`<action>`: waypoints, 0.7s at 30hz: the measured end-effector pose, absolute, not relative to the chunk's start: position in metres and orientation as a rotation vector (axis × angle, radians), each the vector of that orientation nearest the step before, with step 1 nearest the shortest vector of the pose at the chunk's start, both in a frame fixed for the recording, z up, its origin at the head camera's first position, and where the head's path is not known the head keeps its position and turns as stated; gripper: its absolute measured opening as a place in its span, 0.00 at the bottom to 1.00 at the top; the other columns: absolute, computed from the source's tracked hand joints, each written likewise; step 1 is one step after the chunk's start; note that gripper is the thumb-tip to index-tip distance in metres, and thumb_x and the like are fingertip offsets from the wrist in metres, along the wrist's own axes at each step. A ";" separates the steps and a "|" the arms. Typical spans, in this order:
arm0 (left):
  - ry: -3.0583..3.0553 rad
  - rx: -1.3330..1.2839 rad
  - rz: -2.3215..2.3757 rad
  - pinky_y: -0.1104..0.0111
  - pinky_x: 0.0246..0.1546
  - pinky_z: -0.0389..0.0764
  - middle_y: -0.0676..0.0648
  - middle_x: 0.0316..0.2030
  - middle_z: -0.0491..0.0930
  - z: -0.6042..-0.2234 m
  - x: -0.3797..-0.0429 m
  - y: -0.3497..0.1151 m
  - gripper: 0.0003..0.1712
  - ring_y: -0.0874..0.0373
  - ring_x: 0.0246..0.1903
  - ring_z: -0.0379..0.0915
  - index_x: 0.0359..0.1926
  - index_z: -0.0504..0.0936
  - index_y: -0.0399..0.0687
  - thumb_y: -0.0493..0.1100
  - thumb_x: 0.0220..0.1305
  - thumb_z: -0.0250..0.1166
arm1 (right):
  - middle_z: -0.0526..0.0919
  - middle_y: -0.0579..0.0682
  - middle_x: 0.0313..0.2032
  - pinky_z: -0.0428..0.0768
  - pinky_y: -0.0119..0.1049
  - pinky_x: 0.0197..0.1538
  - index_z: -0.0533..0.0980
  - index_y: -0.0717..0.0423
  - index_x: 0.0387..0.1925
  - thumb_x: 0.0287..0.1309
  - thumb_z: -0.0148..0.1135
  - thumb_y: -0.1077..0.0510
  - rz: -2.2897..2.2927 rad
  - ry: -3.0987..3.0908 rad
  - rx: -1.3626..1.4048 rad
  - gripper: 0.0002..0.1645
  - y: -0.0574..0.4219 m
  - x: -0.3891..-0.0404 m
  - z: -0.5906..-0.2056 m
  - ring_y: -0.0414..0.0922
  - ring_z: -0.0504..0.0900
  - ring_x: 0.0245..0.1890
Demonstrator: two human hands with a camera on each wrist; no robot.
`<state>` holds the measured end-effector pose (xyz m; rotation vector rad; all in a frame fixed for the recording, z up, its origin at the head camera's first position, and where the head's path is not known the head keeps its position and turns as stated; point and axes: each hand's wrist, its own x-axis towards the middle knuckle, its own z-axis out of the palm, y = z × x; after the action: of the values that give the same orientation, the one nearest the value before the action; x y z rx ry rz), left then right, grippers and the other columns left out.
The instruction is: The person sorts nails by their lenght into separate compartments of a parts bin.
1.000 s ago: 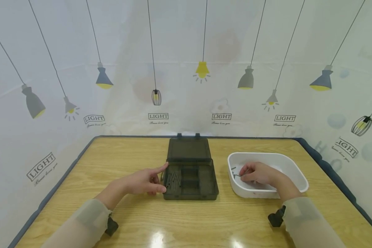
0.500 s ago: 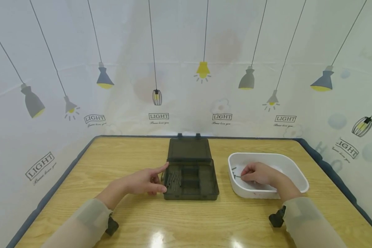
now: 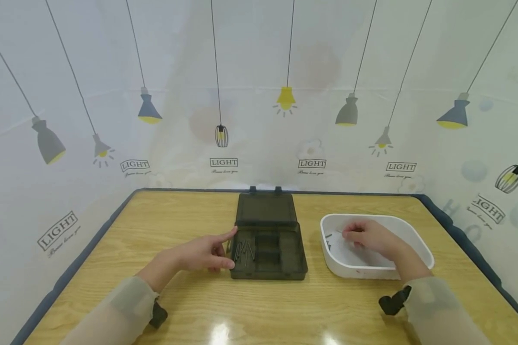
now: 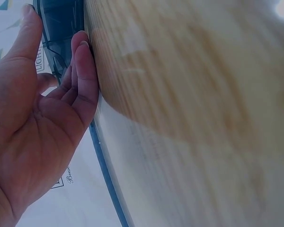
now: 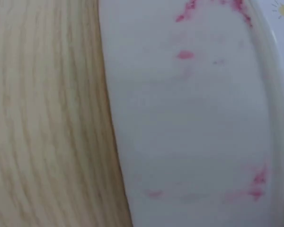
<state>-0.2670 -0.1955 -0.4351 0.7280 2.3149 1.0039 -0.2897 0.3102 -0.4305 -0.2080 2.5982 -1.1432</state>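
In the head view my left hand (image 3: 203, 253) touches the left side of a dark translucent compartment box (image 3: 292, 249), index finger and thumb spread along its edge. The left wrist view shows the palm (image 4: 42, 118) with its fingers against the box's side (image 4: 66, 23). Several long thin screws (image 3: 244, 253) lie in the left compartment; their threads are too small to see. My right hand (image 3: 371, 237) is over a white tray (image 3: 418, 239), fingertips pinching what looks like a thin screw (image 3: 338, 231). A few screws (image 3: 328, 243) lie at the tray's left end.
The box's lid (image 3: 265, 208) stands raised toward the back of the wooden table (image 3: 172, 306). Behind the table hangs a lamp-print cloth (image 3: 259, 134). The right wrist view shows mostly the tray's outer wall (image 5: 189, 123), with pink marks on it.
My right hand has lifted slightly and moved back and to the right within the tray, taking a screw from the left end. The left hand stays at the box. The head view has shifted a little.
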 end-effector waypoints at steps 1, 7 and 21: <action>2.315 0.729 1.002 0.59 0.41 0.83 0.47 0.37 0.87 -0.435 -0.267 -0.196 0.59 0.53 0.36 0.83 0.91 0.42 0.59 0.57 0.76 0.72 | 0.81 0.51 0.37 0.76 0.38 0.43 0.82 0.61 0.56 0.80 0.65 0.51 -1.166 2.597 -0.214 0.17 0.311 -0.290 -0.429 0.48 0.77 0.39; 2.314 0.727 0.998 0.60 0.41 0.83 0.48 0.37 0.87 -0.435 -0.266 -0.196 0.59 0.53 0.36 0.84 0.91 0.41 0.59 0.57 0.76 0.72 | 0.81 0.53 0.40 0.76 0.38 0.42 0.79 0.58 0.68 0.83 0.61 0.48 -1.211 2.596 -0.182 0.24 0.305 -0.288 -0.419 0.48 0.77 0.40; 2.315 0.735 0.996 0.60 0.40 0.82 0.46 0.36 0.87 -0.434 -0.267 -0.195 0.58 0.52 0.35 0.82 0.91 0.42 0.59 0.56 0.77 0.71 | 0.87 0.60 0.52 0.82 0.36 0.34 0.81 0.61 0.59 0.80 0.66 0.48 -1.415 2.576 -0.334 0.21 0.263 -0.265 -0.398 0.45 0.86 0.38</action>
<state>-0.2670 -0.1953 -0.4344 0.7351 2.3147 0.9964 -0.2655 0.2631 -0.3982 -0.3339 2.5755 -1.4152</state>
